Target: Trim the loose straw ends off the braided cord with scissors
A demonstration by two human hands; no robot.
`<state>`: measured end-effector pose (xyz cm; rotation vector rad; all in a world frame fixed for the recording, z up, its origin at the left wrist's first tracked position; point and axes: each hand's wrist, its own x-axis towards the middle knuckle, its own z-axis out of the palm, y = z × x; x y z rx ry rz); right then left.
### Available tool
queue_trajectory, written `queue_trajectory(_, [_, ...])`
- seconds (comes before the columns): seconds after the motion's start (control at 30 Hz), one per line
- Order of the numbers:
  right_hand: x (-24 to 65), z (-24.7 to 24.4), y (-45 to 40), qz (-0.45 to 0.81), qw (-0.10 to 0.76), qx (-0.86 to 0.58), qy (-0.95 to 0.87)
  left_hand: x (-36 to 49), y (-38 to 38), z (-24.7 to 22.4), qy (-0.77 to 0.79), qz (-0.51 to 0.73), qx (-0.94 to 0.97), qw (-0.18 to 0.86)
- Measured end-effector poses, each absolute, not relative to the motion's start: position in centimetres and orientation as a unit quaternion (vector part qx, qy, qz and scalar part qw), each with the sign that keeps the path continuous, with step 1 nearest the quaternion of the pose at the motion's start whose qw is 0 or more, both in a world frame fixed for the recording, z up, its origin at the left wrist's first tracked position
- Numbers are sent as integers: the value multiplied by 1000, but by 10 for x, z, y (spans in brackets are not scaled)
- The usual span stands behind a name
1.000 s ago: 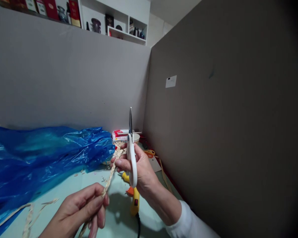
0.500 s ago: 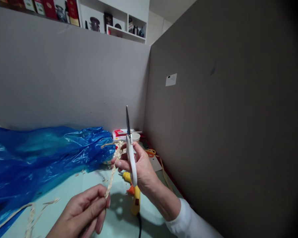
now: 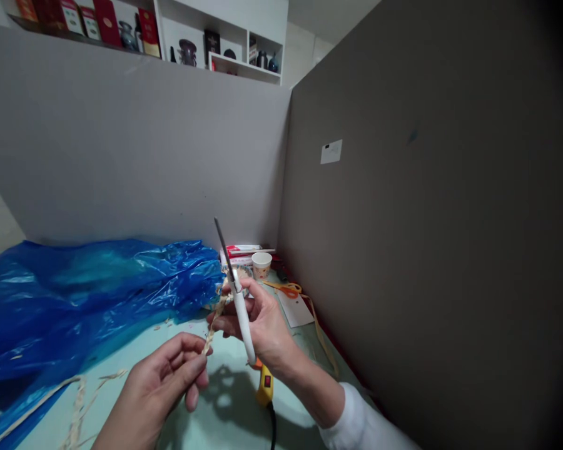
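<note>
Plastic sheeting [image 3: 122,275], blue and crumpled, spreads across the far left of the pale green bench [image 3: 234,422], against a grey back panel [image 3: 136,156]. At the near left lie loose pale strands [image 3: 78,406], some touching the sheeting's edge. Right of these, the left hand [image 3: 166,381] pinches the lower end of a pale braid [image 3: 207,345] between thumb and fingers. The braid runs upward, slightly to the right, raised above the bench and stretched between both hands. Its upper part is held by the fingers of the right hand [image 3: 265,325], which also carries white-handled scissors [image 3: 243,322], their blades pointing up and leaning left, clear of the braid; whether the blades are parted cannot be told from this angle. Behind that hand sit a red and white packet [image 3: 246,250] and a patterned paper cup [image 3: 261,269]. Below it, partly hidden, lies a yellow tool [image 3: 264,389] with a red switch and black cord. Further right come an orange-handled item [image 3: 288,291], a white card [image 3: 298,311], a tan strip [image 3: 326,345], and finally a dark side panel [image 3: 426,250] bearing a small white label [image 3: 331,152].
</note>
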<state>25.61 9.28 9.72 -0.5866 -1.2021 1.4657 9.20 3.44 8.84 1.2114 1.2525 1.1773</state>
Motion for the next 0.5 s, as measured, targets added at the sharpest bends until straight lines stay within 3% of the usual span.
queue_trajectory(0.5, [265, 93, 103, 644, 506, -212, -533, 88, 40, 83, 493, 452, 437, 601])
